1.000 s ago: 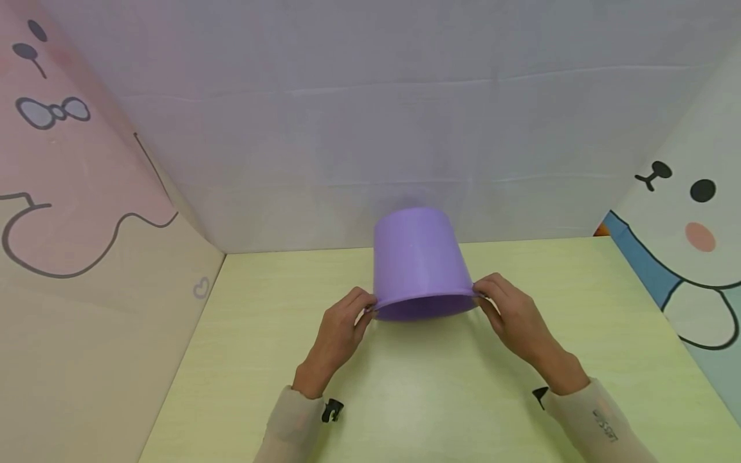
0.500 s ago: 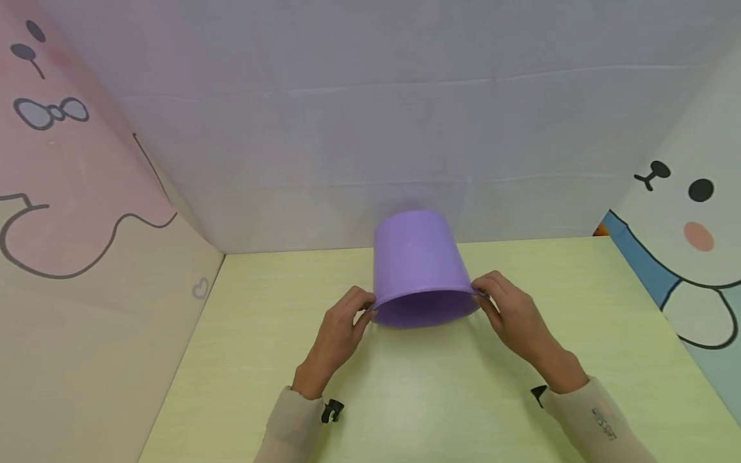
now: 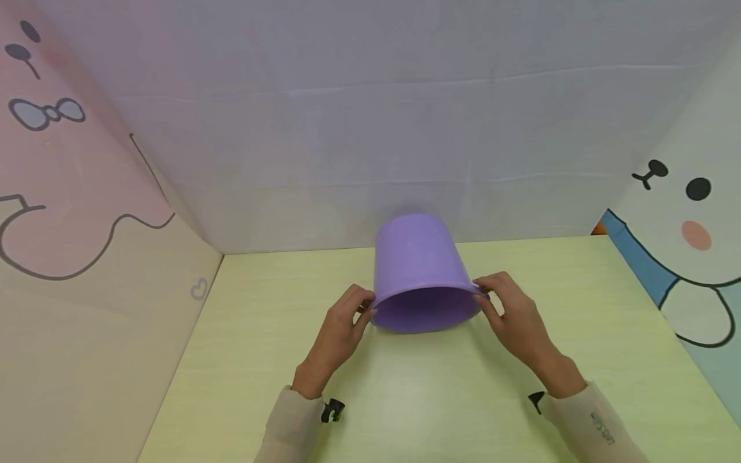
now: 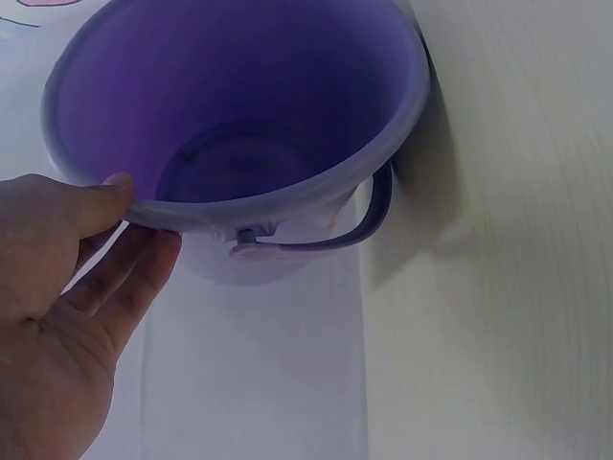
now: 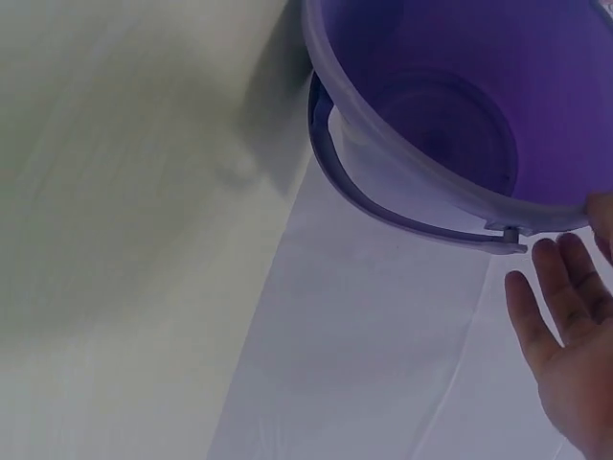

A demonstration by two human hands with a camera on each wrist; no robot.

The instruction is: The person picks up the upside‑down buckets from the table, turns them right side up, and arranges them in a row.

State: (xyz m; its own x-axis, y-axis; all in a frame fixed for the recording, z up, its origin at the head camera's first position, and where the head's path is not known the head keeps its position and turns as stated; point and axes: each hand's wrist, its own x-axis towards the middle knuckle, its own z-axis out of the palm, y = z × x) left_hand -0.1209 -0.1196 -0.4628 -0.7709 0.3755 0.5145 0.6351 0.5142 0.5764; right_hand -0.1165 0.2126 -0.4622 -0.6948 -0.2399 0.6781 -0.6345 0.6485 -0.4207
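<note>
A purple plastic bucket (image 3: 418,251) lies tipped on the table, its mouth facing me and its base toward the back wall. At the left side of the rim, my left hand (image 3: 338,337) pinches the edge between thumb and fingers. My right hand (image 3: 521,328) pinches the opposite side of the rim. Both wrist views look into the bucket's hollow inside, where nothing lies. The bucket's handle (image 4: 378,206) hangs folded below the rim on the table side; in the right wrist view the same handle (image 5: 354,196) curves down from its pivot near my fingertips.
The pale yellow-green table (image 3: 278,308) meets a greyish-white back wall (image 3: 289,141) just behind the bucket. On the left stands a pink and cream panel (image 3: 75,193) with drawings, and on the right a panel with a cartoon animal (image 3: 666,212).
The bucket has tilted further, its base sinking slightly and its mouth turning up toward me, so more of the inside shows. Both hands keep their hold on the rim.
</note>
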